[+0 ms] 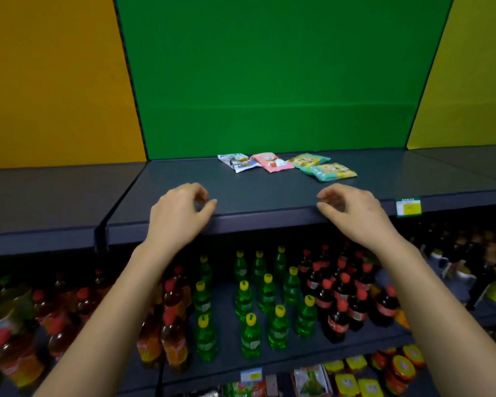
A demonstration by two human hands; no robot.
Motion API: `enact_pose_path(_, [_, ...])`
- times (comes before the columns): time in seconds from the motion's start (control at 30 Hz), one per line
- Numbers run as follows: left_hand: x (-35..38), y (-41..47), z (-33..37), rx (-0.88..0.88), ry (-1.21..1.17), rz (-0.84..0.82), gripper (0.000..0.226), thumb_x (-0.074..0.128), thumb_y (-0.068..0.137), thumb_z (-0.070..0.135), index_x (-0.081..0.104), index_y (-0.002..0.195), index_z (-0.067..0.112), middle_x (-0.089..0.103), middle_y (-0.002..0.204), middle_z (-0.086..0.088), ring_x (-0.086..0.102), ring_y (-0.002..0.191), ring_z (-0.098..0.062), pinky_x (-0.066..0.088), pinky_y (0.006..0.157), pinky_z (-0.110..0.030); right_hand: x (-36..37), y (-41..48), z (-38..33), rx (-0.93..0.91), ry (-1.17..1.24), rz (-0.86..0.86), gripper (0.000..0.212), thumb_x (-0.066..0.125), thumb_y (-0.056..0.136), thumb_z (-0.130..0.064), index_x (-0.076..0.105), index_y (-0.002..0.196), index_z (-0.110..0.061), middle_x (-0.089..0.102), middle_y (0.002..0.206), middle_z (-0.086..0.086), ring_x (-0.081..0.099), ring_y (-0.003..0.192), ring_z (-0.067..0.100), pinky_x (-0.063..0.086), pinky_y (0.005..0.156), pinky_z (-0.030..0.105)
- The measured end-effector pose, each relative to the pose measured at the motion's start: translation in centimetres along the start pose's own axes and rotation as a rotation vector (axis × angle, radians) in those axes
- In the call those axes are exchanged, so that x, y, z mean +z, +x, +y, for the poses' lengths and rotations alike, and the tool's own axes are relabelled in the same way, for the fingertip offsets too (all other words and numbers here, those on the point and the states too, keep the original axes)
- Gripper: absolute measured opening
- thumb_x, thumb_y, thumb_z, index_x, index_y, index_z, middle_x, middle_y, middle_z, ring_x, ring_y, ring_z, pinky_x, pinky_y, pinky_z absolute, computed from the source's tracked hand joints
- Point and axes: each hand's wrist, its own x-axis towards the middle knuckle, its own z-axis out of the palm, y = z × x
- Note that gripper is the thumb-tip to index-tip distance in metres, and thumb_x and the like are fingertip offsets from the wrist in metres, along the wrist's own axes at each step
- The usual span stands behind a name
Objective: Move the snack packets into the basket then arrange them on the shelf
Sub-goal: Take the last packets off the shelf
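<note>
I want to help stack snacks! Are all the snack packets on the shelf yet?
Nearly, it seems. Done: four packets lie on the top shelf: a white packet, a pink packet and two yellow-green packets. In hand: nothing; the left hand and right hand hover empty at the shelf's front edge. Left: maybe straightening the row. No basket shows, so more packets cannot be ruled out.

Back wall is flat panels split by dark seams: bright green centre panel [269, 81], orange-yellow left panel [49, 81], yellow right panel [476, 81]. Dark grey metal top shelf board [269, 196] runs across, with a green-and-yellow price tag [408, 207] on its front lip. The dark lower shelf tier [229, 319] holds green plastic bottles with yellow caps [267, 293], dark cola bottles with red caps [352, 296] and amber drink bottles [172, 305] (far-left ones blurred); light is dim below, brighter on the panels.
</note>
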Motion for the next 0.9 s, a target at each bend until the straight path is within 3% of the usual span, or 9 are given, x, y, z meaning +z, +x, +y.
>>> enact_pose_path(0.23, [6.2,15.5,-0.4,-0.166,-0.048,-0.260,0.026,0.056,0.087,0.038,0.060,0.095,0.013,0.064,0.113,-0.012,0.057,0.104,-0.031,0.042,0.081,-0.032,3.4,14.2,0.1,-0.004,-0.017,-0.082,0.022,0.057,0.088,-0.026,0.064,0.106,-0.018,0.068,0.106,0.001,0.060,0.102,0.022,0.043,0.085,0.031])
enact_pose_path(0.3, [8.3,18.5,-0.4,-0.233,-0.030,-0.328,0.044,0.053,0.089,0.042,0.056,0.112,0.005,0.058,0.122,-0.019,0.054,0.110,-0.034,0.040,0.082,-0.032,4.4,17.3,0.1,0.005,-0.030,-0.104,0.028,0.056,0.089,-0.028,0.063,0.112,-0.014,0.066,0.113,0.003,0.058,0.107,0.023,0.042,0.088,0.031])
enact_pose_path(0.37, [10.3,20.6,-0.3,-0.321,-0.043,-0.386,0.065,0.050,0.089,0.048,0.042,0.131,-0.002,0.046,0.137,-0.023,0.045,0.124,-0.036,0.039,0.093,-0.034,5.6,19.9,0.1,0.016,-0.023,-0.131,0.035,0.055,0.089,-0.030,0.060,0.117,-0.009,0.064,0.119,0.007,0.056,0.113,0.025,0.042,0.093,0.032])
enact_pose_path(0.43, [12.3,22.0,0.0,-0.397,-0.078,-0.385,0.078,0.050,0.087,0.053,0.030,0.139,-0.002,0.037,0.144,-0.024,0.036,0.132,-0.036,0.034,0.103,-0.037,7.0,22.1,0.1,0.039,-0.037,-0.182,0.040,0.054,0.090,-0.034,0.059,0.118,-0.006,0.061,0.124,0.012,0.054,0.116,0.028,0.042,0.095,0.034])
enact_pose_path(0.57, [15.8,23.4,1.0,-0.439,-0.030,-0.267,0.082,0.048,0.083,0.062,0.034,0.136,0.001,0.038,0.144,-0.017,0.028,0.136,-0.030,0.025,0.108,-0.039,9.8,25.0,0.3,0.086,-0.162,-0.325,0.038,0.047,0.092,-0.043,0.057,0.089,-0.006,0.059,0.120,0.021,0.055,0.109,0.033,0.037,0.074,0.031])
enact_pose_path(0.7, [16.9,24.1,1.7,-0.497,-0.017,-0.211,0.095,0.059,0.071,0.068,0.033,0.133,0.001,0.039,0.142,-0.016,0.030,0.134,-0.030,0.025,0.107,-0.037,11.3,26.5,0.2,0.065,-0.268,-0.371,0.057,0.048,0.090,-0.051,0.057,0.115,-0.002,0.056,0.127,0.018,0.051,0.118,0.033,0.041,0.089,0.034])
enact_pose_path(0.73, [16.9,24.5,1.5,-0.523,-0.057,-0.224,0.098,0.064,0.069,0.067,0.031,0.134,0.002,0.039,0.142,-0.015,0.030,0.135,-0.030,0.025,0.108,-0.037,11.5,26.9,0.2,0.074,-0.258,-0.375,0.054,0.051,0.088,-0.052,0.058,0.111,-0.004,0.057,0.126,0.017,0.052,0.116,0.032,0.041,0.087,0.033])
enact_pose_path(0.8, [16.6,25.2,1.4,-0.584,-0.138,-0.302,0.102,0.071,0.062,0.065,0.033,0.134,0.003,0.042,0.141,-0.013,0.034,0.133,-0.031,0.029,0.109,-0.037,11.7,27.6,0.4,0.117,-0.194,-0.386,0.041,0.058,0.083,-0.051,0.055,0.083,-0.010,0.062,0.115,0.015,0.056,0.100,0.030,0.039,0.074,0.030])
enact_pose_path(0.9, [16.8,26.3,0.6,-0.621,-0.245,-0.375,0.102,0.076,0.026,0.067,0.058,0.110,0.012,0.062,0.121,-0.011,0.055,0.116,-0.028,0.044,0.101,-0.040,11.5,28.1,0.6,0.159,-0.134,-0.421,0.045,0.065,0.079,-0.050,0.043,0.066,-0.013,0.057,0.095,0.010,0.048,0.084,0.025,0.034,0.068,0.027])
